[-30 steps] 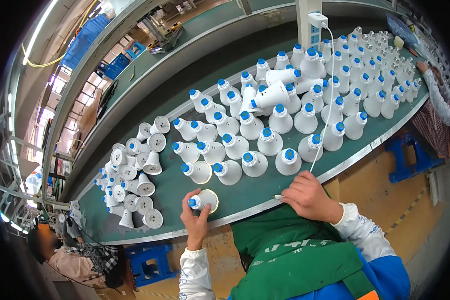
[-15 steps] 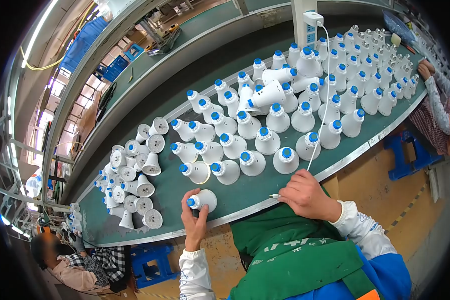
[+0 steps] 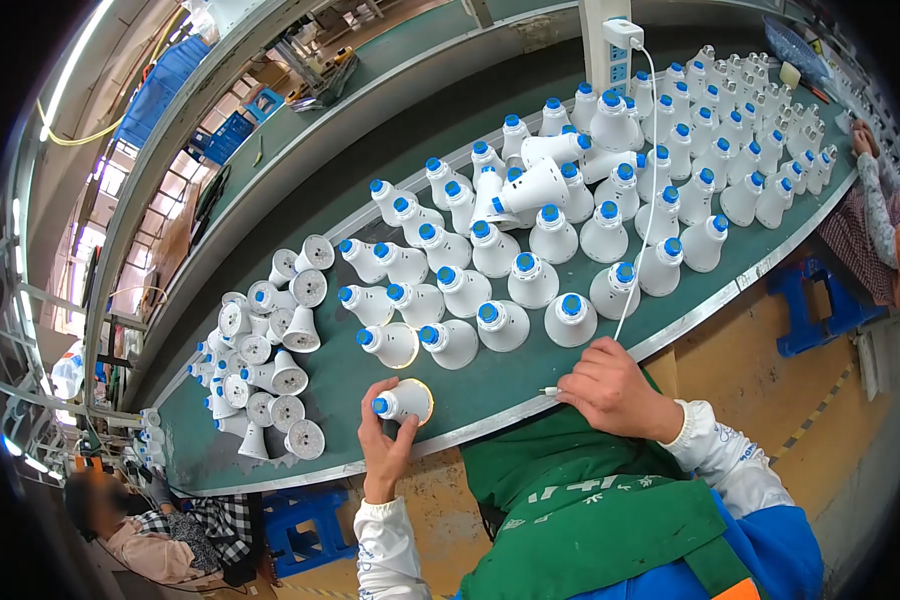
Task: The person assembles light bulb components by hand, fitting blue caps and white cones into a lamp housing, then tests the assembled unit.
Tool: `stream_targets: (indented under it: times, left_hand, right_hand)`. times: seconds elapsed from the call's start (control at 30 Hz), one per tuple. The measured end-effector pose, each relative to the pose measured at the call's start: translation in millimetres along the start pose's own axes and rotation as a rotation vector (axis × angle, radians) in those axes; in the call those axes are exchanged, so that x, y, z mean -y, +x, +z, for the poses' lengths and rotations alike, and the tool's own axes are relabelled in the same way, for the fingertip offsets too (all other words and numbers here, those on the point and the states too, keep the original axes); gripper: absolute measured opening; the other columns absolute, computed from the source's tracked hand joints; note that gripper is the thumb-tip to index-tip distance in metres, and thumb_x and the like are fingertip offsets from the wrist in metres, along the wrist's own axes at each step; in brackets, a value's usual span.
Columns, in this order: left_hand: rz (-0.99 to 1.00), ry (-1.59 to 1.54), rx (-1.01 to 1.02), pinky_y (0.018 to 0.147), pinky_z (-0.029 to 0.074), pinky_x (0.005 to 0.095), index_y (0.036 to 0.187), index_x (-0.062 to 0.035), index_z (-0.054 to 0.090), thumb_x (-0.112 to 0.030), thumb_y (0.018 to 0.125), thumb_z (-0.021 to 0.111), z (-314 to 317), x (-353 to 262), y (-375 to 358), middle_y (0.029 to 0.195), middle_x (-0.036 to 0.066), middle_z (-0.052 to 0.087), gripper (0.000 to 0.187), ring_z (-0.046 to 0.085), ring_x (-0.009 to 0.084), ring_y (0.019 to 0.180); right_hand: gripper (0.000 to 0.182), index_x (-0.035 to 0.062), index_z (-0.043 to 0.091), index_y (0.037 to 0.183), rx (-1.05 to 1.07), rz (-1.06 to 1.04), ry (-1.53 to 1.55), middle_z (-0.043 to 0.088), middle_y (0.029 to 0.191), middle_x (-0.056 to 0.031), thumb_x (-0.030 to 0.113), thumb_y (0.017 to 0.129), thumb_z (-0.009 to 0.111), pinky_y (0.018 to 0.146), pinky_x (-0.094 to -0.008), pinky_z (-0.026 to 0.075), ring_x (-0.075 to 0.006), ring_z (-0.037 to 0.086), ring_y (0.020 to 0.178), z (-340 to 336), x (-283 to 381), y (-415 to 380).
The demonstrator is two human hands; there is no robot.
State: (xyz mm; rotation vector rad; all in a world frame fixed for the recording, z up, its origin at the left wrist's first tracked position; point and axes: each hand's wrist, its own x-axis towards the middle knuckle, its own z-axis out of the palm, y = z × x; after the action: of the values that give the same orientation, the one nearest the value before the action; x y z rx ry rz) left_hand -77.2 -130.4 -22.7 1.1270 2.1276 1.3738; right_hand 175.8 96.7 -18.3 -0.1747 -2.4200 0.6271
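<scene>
My left hand (image 3: 388, 440) is closed around a white cone-shaped housing with a blue cap (image 3: 406, 401), near the table's front edge. Its wide rim glows yellowish. My right hand (image 3: 610, 388) pinches a white cable (image 3: 646, 225), whose small metal-tipped plug (image 3: 549, 391) sticks out to the left, apart from the held housing. Just beyond my left hand stands another blue-capped housing (image 3: 391, 345), also with a glowing rim. Rows of similar housings (image 3: 503, 326) spread behind it.
A jumbled pile of housings (image 3: 287, 411) lies on the left of the green table (image 3: 350, 395). The cable runs up to a white adapter (image 3: 624, 35) on a post. One co-worker (image 3: 140, 530) sits at lower left; another person's hand (image 3: 863, 138) is at far right.
The rim of the housing in my left hand now glows, where before it looked plain white. Both hands keep almost the same position.
</scene>
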Motion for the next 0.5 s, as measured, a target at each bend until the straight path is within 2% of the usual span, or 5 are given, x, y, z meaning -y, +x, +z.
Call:
stream_targets:
  times: [0.3,0.5]
  left_hand:
    - [-0.032,0.021,0.006,0.093,0.047,0.0324,0.133,-0.0008,0.043,-0.002,0.084,0.063,-1.2,1.2,0.2,0.128,0.013,0.057,0.053,0.057,0.0181,0.109]
    - [0.002,0.064,0.025,0.096,0.046,0.0344,0.132,-0.0012,0.044,-0.003,0.078,0.066,-1.5,-4.7,1.7,0.129,0.014,0.056,0.059,0.057,0.0209,0.111]
  right_hand:
    - [0.014,0.008,0.062,0.077,0.002,-0.003,0.001,0.053,0.066,-0.0025,0.013,0.074,0.074,0.074,-0.0347,0.041,-0.0204,0.053,0.069,0.8,0.0,0.1]
    - [0.014,0.008,0.062,0.076,-0.003,0.0,0.003,0.052,0.066,-0.0024,0.014,0.075,0.074,0.073,-0.0345,0.041,-0.0203,0.053,0.068,0.4,-0.6,-1.2]
